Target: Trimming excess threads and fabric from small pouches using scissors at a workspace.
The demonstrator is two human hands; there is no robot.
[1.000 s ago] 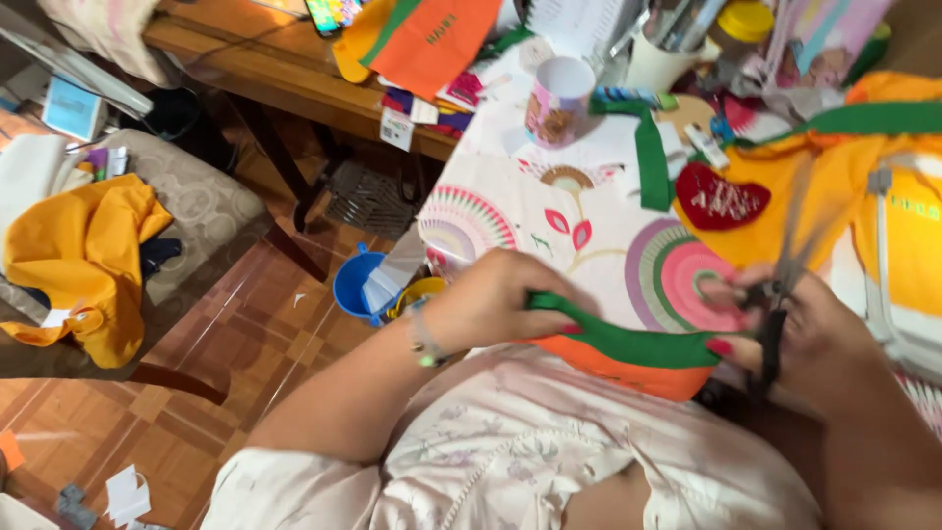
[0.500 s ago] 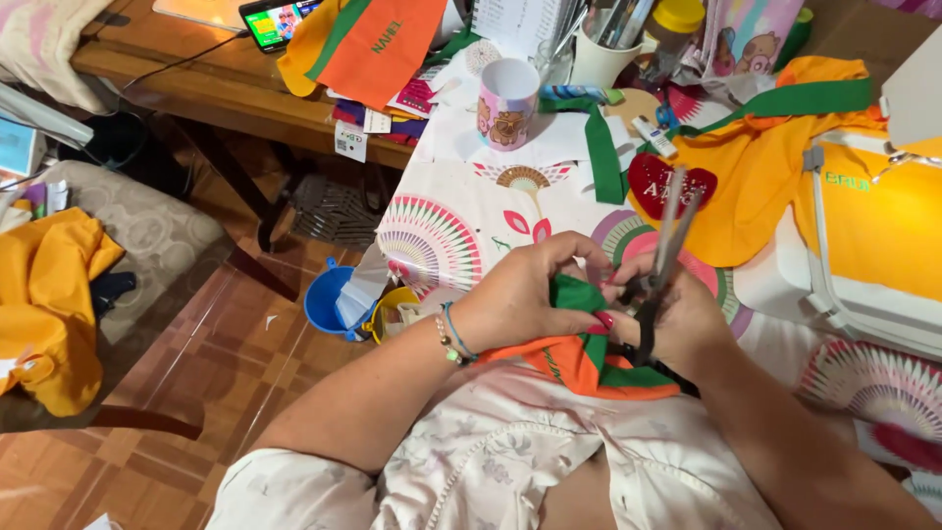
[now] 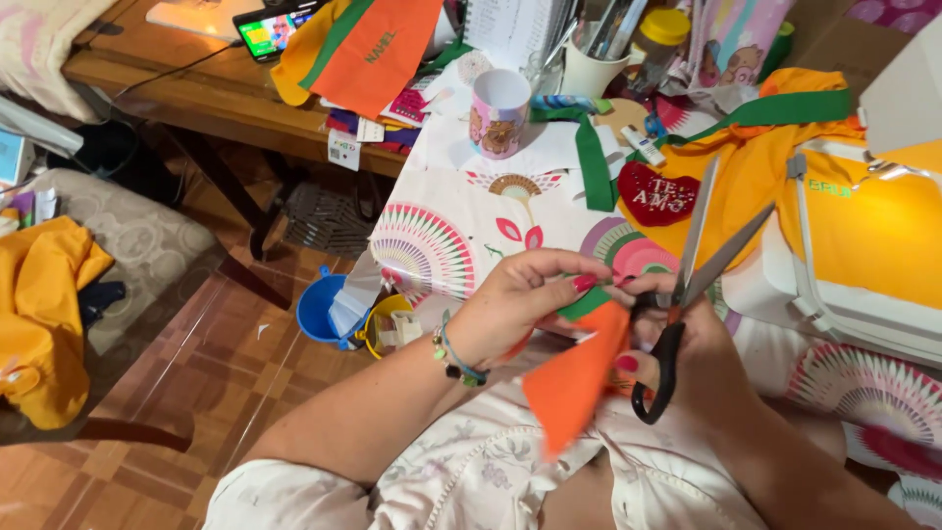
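Since half a second ago, your hands have lifted off the bunched cloth, and the scissors (image 3: 702, 257) now point toward the upper right of the frame with their blades parted. Your right hand (image 3: 687, 344) is clenched through the black handles, grasping the scissors; red-nailed fingers (image 3: 628, 363) show at the loop. Your left hand (image 3: 520, 299) pinches the orange fabric piece (image 3: 574, 383), which hangs at centre frame between both hands, blurred at its lower edge. A sliver of green trim (image 3: 587, 304) shows just under the left fingertips.

To do this step well, keep the left pinch close to the cut line so the cloth stays taut, and keep fingertips clear of the blades. Feed the fabric deep into the parted blades rather than snipping with the tips. Turn the cloth, not the scissors, for a curve.

Behind the hands, the patterned surface (image 3: 442, 245) carries a pink mug (image 3: 498, 110), a red heart patch (image 3: 655, 192) and a yellow garment (image 3: 873, 221) at right. A blue bucket (image 3: 319, 309) stands on the floor at lower left.
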